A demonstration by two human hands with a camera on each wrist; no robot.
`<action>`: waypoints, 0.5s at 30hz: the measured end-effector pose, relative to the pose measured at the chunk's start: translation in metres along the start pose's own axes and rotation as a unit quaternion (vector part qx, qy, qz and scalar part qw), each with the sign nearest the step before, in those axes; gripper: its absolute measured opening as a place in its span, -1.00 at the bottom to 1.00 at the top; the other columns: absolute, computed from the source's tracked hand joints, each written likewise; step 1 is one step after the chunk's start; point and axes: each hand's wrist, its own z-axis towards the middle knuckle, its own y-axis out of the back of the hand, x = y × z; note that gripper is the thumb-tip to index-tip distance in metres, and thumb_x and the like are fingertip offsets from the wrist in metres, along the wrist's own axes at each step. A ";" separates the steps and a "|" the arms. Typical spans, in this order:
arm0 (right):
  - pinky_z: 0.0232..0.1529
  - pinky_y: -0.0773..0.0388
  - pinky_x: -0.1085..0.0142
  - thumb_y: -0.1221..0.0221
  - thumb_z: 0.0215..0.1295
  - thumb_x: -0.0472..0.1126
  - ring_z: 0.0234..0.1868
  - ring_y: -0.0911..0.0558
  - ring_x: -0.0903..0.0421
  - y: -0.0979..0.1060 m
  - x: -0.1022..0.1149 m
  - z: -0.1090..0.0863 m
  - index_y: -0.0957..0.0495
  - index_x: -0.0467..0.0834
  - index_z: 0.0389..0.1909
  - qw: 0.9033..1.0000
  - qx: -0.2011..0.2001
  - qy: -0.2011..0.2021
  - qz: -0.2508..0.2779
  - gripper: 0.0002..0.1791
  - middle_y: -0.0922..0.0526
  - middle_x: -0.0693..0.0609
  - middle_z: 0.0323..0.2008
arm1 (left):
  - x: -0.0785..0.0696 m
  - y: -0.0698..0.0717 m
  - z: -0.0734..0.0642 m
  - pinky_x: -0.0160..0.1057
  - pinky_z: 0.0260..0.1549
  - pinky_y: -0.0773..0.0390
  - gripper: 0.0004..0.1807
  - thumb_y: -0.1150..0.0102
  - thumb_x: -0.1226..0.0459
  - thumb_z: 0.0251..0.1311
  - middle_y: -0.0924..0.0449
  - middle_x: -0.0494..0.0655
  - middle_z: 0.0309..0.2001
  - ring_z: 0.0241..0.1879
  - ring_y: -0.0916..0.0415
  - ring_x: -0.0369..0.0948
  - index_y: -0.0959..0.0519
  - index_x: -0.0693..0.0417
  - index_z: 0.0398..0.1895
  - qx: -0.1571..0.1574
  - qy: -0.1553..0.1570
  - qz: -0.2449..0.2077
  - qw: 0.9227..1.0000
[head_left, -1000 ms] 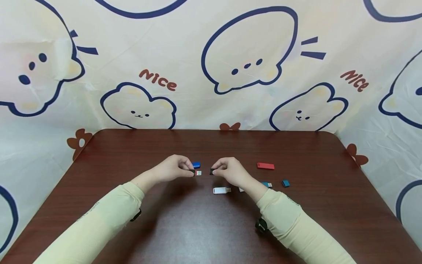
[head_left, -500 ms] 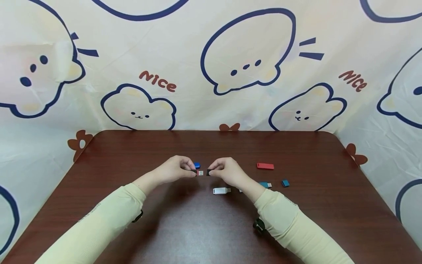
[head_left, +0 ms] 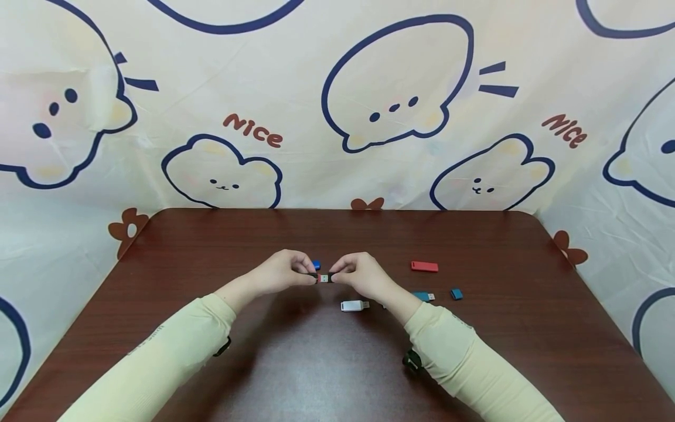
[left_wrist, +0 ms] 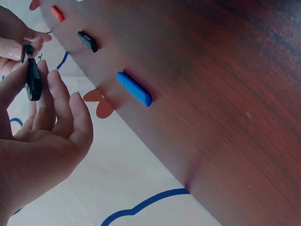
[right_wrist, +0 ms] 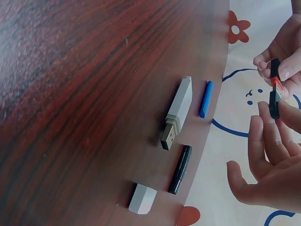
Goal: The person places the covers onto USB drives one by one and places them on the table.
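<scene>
Brown table (head_left: pixel 327 375), over it left hand (head_left: pixel 282 271) and right hand (head_left: pixel 364 272) close together, both in tight thumb-and-finger pinches: left on a black-and-red USB stick (right_wrist: pixel 275 68) held between them, right on a black cap (right_wrist: pixel 274 106) at the stick's bare plug (head_left: pixel 324 279).

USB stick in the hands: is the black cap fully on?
Not fully on: the metal plug shows between the red part and the black cap.

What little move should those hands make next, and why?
Probably push the black cap onto the USB stick: the left hand pinches the stick, the right hand pinches the cap in line with it, and metal plug shows between.
</scene>
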 end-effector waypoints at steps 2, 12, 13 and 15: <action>-0.38 -0.43 0.40 -0.25 0.14 -0.26 -0.37 -0.54 0.21 0.000 0.000 0.000 -0.66 -0.17 -0.32 1.000 0.002 0.003 -0.001 -0.89 -0.68 0.00 -0.40 | 0.000 0.000 0.000 -0.33 -0.35 -0.43 -0.85 -0.27 0.33 0.08 -0.62 -0.03 -0.39 -0.36 -0.47 -0.26 -0.56 0.23 -0.33 0.000 0.002 -0.003 1.000; -0.36 -0.43 0.40 -0.25 0.14 -0.27 -0.35 -0.54 0.22 -0.001 0.002 -0.002 -0.67 -0.18 -0.32 1.000 0.010 0.006 0.007 -0.89 -0.70 -0.02 -0.41 | 0.000 -0.002 0.000 -0.31 -0.33 -0.43 -0.85 -0.27 0.33 0.08 -0.62 -0.03 -0.39 -0.35 -0.48 -0.25 -0.56 0.23 -0.33 0.006 -0.005 -0.008 1.000; -0.36 -0.43 0.40 -0.25 0.13 -0.28 -0.35 -0.54 0.22 -0.001 0.002 -0.002 -0.67 -0.19 -0.32 1.000 0.010 0.006 0.008 -0.89 -0.70 -0.02 -0.41 | 0.000 -0.003 0.000 -0.31 -0.32 -0.43 -0.85 -0.27 0.33 0.08 -0.62 -0.04 -0.39 -0.35 -0.48 -0.25 -0.56 0.23 -0.33 0.006 -0.004 -0.009 1.000; -0.36 -0.43 0.40 -0.25 0.13 -0.28 -0.36 -0.54 0.23 -0.001 0.002 -0.002 -0.67 -0.19 -0.32 1.000 0.009 0.008 0.007 -0.89 -0.70 -0.03 -0.41 | 0.000 -0.003 0.000 -0.31 -0.32 -0.43 -0.86 -0.28 0.34 0.07 -0.63 -0.03 -0.39 -0.35 -0.49 -0.25 -0.56 0.23 -0.33 0.005 -0.002 -0.012 1.000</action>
